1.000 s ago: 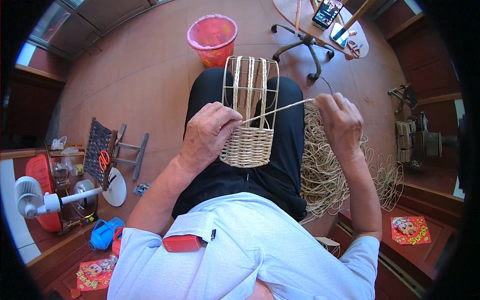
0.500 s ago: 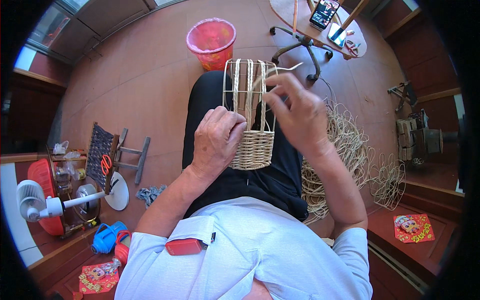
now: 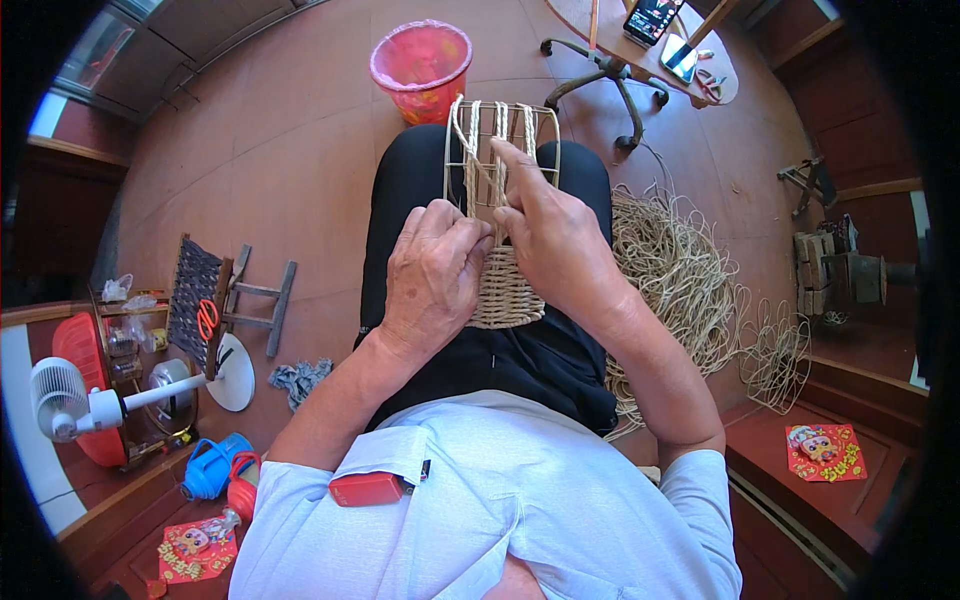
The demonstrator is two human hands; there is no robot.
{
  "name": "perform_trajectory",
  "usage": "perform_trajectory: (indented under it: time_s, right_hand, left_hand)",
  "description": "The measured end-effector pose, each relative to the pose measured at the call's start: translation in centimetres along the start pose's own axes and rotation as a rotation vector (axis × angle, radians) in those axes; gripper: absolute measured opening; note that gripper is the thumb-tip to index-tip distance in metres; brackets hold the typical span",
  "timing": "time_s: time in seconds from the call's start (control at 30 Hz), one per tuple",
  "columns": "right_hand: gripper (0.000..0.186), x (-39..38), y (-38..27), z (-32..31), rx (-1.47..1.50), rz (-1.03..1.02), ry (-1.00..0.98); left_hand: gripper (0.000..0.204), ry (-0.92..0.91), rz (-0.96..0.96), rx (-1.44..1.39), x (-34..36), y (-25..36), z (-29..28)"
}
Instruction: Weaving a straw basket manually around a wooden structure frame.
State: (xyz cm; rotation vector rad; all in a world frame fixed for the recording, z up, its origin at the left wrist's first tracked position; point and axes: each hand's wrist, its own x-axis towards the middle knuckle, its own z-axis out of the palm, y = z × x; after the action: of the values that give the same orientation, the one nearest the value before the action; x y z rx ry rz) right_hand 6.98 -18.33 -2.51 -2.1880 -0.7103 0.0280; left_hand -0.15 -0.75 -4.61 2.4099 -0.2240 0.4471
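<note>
"Left hand (image 3: pixel 432 265)?"

"Pinching basket (image 3: pixel 512 295) at weave edge. Right hand (image 3: pixel 562 230) angled over it, index out; can't tell if it grips."

"And around?"

"Reddish tiled floor (image 3: pixel 290 150), cord heap (image 3: pixel 670 270) right, pink bin (image 3: pixel 430 100) ahead, basket on lap (image 3: pixel 398 180), orange scissors (image 3: pixel 207 320) left."

Remotely, I look down through a head-worn fisheye, close above a pale-blue cloth shirt (image 3: pixel 470 480), facing past black-trousered knees (image 3: pixel 588 185) toward the reddish-brown tiled floor (image 3: pixel 270 130).

The reddish floor (image 3: pixel 250 180) bears a pink bin (image 3: pixel 422 78) and heaped cord (image 3: pixel 680 280); the table (image 3: pixel 612 40), a phone (image 3: pixel 652 20).
</note>
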Motion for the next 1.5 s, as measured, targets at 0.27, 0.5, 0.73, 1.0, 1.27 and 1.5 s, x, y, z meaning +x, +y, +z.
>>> perform_trajectory:
  time_s: [0.27, 0.5, 0.73, 1.0, 1.27, 1.5]
  right_hand:
    - [0.045, -5.1, 2.4, -1.8, 0.619, 0.358, 0.081]
    - [0.034, -6.9, 4.6, -1.4, 0.781, 0.363, 0.19]
    - [0.011, -5.1, 5.3, -1.5, 0.499, 0.196, 0.272]
    - [0.033, -2.7, 5.4, -0.4, 0.327, 0.062, 0.265]
    - [0.059, -5.1, 5.3, -0.1, 0.807, 0.397, 0.14]
    - [0.035, -7.0, 5.6, -0.6, 1.384, 0.526, 0.224]
  left_hand:
    - [0.008, -0.02, 0.055, -0.002, -0.1, -0.2, -0.7]
    - [0.032, 0.06, 0.302, 0.116, -0.2, 0.9, 0.4]
    - [0.048, -0.051, 0.391, 0.337, -1.0, 1.7, 1.4]
    - [0.047, -0.14, 0.31, 0.309, -0.6, 2.3, 1.5]
    - [0.034, -0.17, 0.227, 0.197, 0.0, 2.4, 1.2]
    - [0.029, -0.145, 0.187, 0.149, 0.4, 2.5, 1.4]
